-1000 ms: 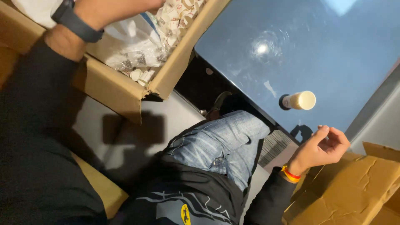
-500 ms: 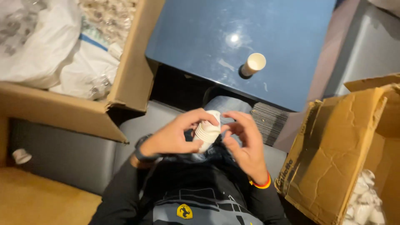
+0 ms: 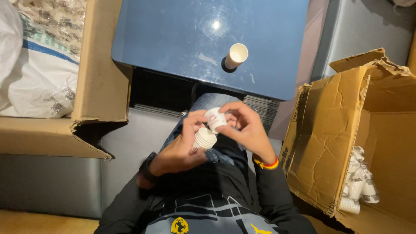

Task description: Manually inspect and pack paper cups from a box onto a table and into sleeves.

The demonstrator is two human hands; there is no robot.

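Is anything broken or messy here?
Yes. The right box is torn and creased along its flap and edges, and the left box has a ripped corner. The cup on the table stands fine; nothing is spilled.

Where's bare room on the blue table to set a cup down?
The blue table is bare left of the lone paper cup up to the left cardboard box, and right of it. Crowded: both hands, left and right, on the white cup stack.

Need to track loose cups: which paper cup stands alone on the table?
The single white cup upright on the blue table; the others are in hands or boxed.
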